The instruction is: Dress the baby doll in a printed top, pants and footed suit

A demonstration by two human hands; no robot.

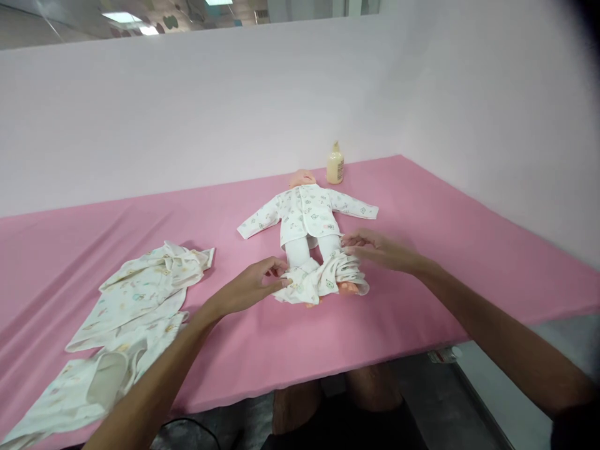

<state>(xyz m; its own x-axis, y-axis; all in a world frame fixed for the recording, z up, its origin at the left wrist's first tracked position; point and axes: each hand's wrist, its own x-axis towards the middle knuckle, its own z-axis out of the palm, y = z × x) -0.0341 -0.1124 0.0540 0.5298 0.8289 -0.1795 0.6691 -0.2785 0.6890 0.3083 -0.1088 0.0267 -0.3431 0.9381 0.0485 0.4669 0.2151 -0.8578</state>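
Note:
A baby doll [304,177] lies on its back, its feet toward me. It wears a white printed baby jacket [307,209] with the sleeves spread out. White baby pants [323,275] with a similar print are bunched around its lower legs, and bits of the orange-toned feet show below. My left hand [257,282] pinches the pants at their left edge. At the right edge, beside the doll's leg, my right hand [375,249] has its fingers closed on the pants' bunched cloth. The fingertips of the right hand are partly hidden.
A pink cloth [262,350] covers the table, which meets white walls behind and at right. A pale yellow pump bottle [335,165] stands past the doll's head. Loose printed baby clothes [135,300] lie at left, partly behind my left forearm.

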